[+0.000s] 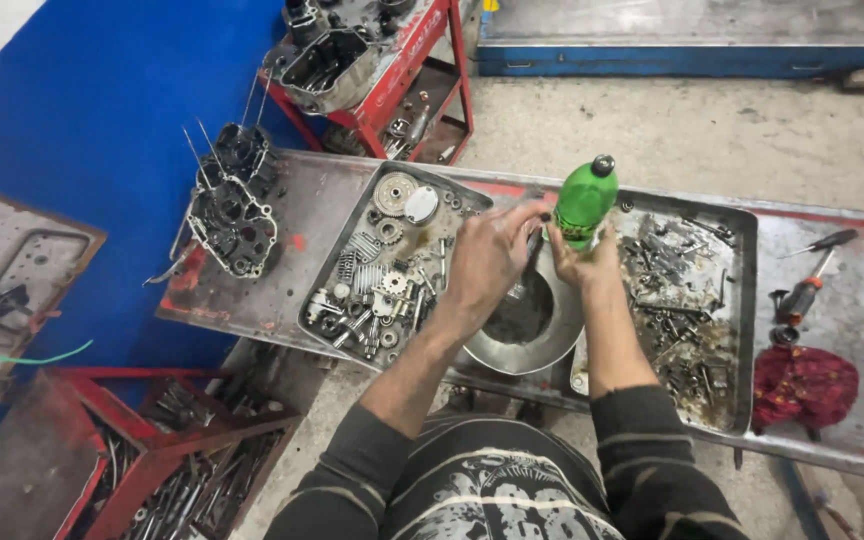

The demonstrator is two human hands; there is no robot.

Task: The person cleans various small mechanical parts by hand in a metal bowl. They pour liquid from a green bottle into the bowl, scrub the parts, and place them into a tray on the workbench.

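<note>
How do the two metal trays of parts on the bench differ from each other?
The left tray lies at an angle to the bench edge; the right tray sits roughly square to it. The left tray holds gears, springs and round plates that look fairly clean, while the right tray holds a tangle of small dark bits in brownish grime. The left hand is over the left tray's edge; the right hand, gripping a green bottle, is by the right tray. Both are shallow grey metal.
</note>
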